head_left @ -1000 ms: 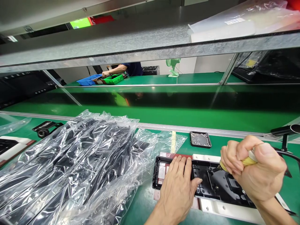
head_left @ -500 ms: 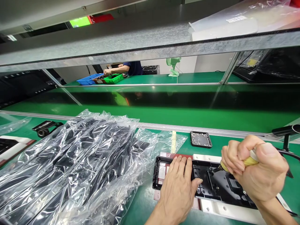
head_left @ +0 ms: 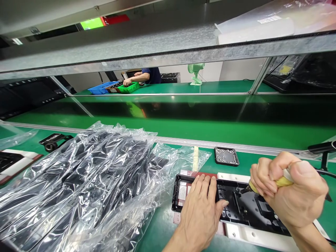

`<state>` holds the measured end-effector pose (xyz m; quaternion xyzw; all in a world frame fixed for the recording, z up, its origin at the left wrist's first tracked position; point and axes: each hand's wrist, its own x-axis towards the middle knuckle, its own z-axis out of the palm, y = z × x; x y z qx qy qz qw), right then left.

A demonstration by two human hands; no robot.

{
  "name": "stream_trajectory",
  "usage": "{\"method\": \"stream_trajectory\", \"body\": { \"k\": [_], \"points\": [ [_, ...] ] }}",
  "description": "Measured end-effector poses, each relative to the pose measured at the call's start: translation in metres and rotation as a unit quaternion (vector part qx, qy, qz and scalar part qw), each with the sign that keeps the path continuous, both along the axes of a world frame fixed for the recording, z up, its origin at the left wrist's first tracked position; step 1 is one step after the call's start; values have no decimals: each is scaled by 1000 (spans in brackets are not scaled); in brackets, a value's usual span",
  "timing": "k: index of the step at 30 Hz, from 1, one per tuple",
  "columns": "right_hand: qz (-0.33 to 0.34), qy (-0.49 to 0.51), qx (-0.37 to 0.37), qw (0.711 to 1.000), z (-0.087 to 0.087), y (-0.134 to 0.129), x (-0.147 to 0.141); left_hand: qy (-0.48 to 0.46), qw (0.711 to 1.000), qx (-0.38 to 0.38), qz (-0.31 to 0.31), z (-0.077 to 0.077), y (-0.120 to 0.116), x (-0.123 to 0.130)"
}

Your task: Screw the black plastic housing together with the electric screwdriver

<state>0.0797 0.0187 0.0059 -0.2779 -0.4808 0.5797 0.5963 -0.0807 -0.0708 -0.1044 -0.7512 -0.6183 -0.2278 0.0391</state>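
My left hand (head_left: pixel 201 206) lies flat with its fingers stretched out, pressing on the left part of a long black plastic housing (head_left: pixel 233 218). My right hand (head_left: pixel 294 189) is wrapped round the yellow handle of a screwdriver (head_left: pixel 253 187). The tool is tilted, its dark tip pointing down and left at the inside of the housing. Whether the tip sits on a screw is too small to tell. Beneath the housing is a fixture with white blocks (head_left: pixel 245 234) along both long sides and a reddish-brown base, partly hidden.
A small black tray (head_left: pixel 227 156) of tiny metal screws stands behind the housing. Clear plastic bags with dark parts (head_left: pixel 86 189) cover the left of the bench. A black bracket (head_left: pixel 55 141) lies beyond them. Across the bench, a co-worker's hand (head_left: pixel 127 82) reaches to a green bin (head_left: pixel 131 88).
The whole view has shifted slightly, with things appearing a little further right. Both hands keep their places on the housing and the screwdriver. The co-worker's hand has moved slightly right.
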Motion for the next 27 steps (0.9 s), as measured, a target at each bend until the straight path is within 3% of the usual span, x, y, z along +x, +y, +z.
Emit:
{"method": "stream_trajectory", "body": {
  "k": [27],
  "points": [
    [-2, -3, 1, 1000, 3, 1, -4, -1, 1000, -6, 1, -1, -1, 0]
  ]
}}
